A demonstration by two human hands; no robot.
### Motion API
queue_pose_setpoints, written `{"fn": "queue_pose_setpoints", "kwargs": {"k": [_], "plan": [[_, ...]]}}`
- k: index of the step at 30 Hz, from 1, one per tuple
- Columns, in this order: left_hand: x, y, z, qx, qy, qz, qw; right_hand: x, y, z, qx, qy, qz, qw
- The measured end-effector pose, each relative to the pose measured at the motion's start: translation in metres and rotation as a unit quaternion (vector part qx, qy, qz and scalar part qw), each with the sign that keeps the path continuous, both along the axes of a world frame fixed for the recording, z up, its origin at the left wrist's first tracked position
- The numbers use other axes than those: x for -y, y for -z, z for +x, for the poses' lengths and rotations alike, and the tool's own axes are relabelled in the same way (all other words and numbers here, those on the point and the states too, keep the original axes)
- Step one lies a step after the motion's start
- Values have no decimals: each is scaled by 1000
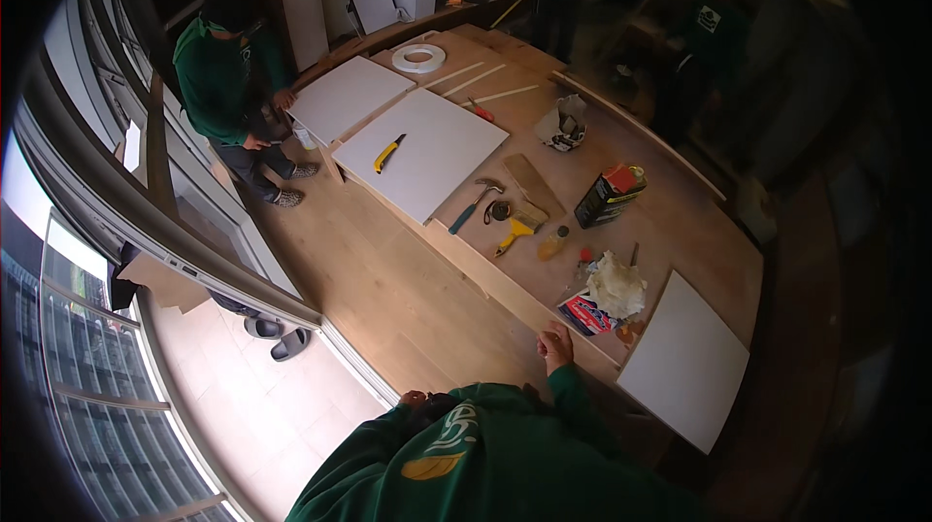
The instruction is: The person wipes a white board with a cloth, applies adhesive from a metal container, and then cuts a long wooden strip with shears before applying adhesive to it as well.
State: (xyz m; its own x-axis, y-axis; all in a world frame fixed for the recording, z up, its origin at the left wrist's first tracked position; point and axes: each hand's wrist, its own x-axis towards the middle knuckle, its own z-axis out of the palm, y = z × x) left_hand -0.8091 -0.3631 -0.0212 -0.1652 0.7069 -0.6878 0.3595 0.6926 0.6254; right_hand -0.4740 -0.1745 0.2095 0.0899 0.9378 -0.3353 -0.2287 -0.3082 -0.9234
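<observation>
My right hand (555, 347) is raised just off the near edge of the worktable (456, 265). Its fingers are loosely bent and apart, with nothing visible in them. Close by on the table lie a red and blue box (586, 315) and a crumpled pale cloth or paper (617, 286). My left hand (415, 398) is low in front of my body, above the floor, beside something dark. Its fingers are too small and partly hidden to read. To the right of my right hand, a white panel (684, 362) overhangs the table's edge.
A hammer (476, 206), a brush (521, 231), a dark can (610, 197), and a bottle (553, 242) lie midway. A yellow utility knife (389, 154) rests on a white panel (427, 148). One co-worker (228, 85) stands at the far left; others are behind the table.
</observation>
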Motion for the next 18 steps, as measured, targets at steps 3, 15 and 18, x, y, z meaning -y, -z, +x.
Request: {"fn": "queue_pose_setpoints", "kwargs": {"k": [3,15,18], "plan": [[1,10,-26,257,-163,-31,952,-12,-8,-26,-17,-41,-23,999],[-42,-4,-68,207,-282,0,937,-92,25,-104,-9,-178,-165,970],[-35,-11,-95,254,-342,-21,904,-132,32,-147,-25,-202,-166,965]]}}
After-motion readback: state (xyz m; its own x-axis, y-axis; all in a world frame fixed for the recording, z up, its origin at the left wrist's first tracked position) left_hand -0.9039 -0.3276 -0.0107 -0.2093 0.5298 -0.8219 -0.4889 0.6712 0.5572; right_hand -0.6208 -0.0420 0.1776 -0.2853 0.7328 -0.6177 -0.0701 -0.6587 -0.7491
